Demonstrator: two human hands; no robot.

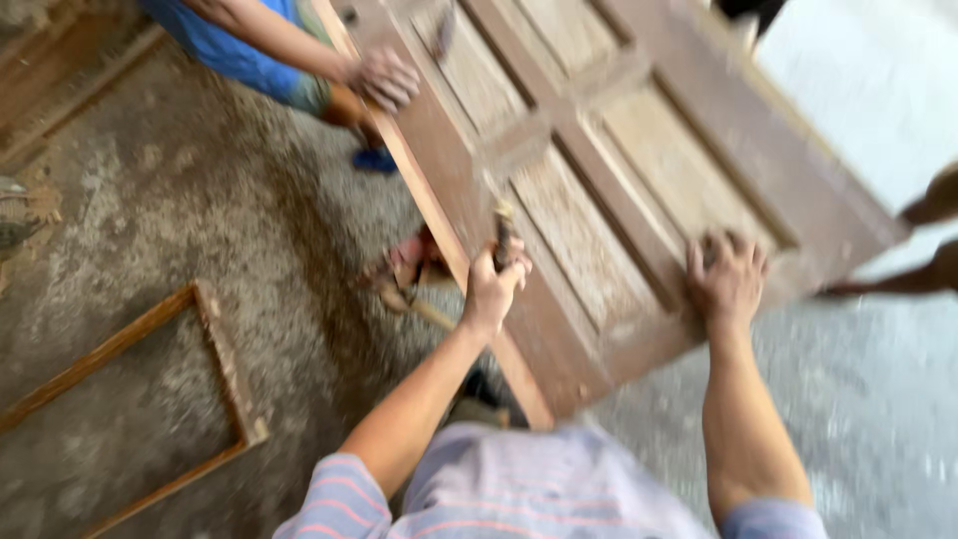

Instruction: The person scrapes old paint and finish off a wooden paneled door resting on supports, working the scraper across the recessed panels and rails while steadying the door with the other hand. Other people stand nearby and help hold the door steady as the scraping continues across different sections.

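Across the upper right of the view a brown panelled wooden door lies tilted, its near corner pointing down toward the wearer's striped shirt. On its lower part the right hand rests palm down with fingers spread flat against the wood, pressing on it rather than closing round anything. Close to the door's left edge the left hand is clenched around the handle of a small tool, which stands up out of the fist; the blur hides what kind of tool it is and whether its tip touches the door. Further up that same edge another person's hand curls over the rim of the door, its bare arm running up to a blue garment, with a blue shoe showing on the floor just beside the edge. At the far right two more bare limbs reach toward the door's right side. Under the left edge something reddish sits, too smeared to make out. Well apart on the rough concrete floor at lower left lies a thin wooden frame, open in the middle
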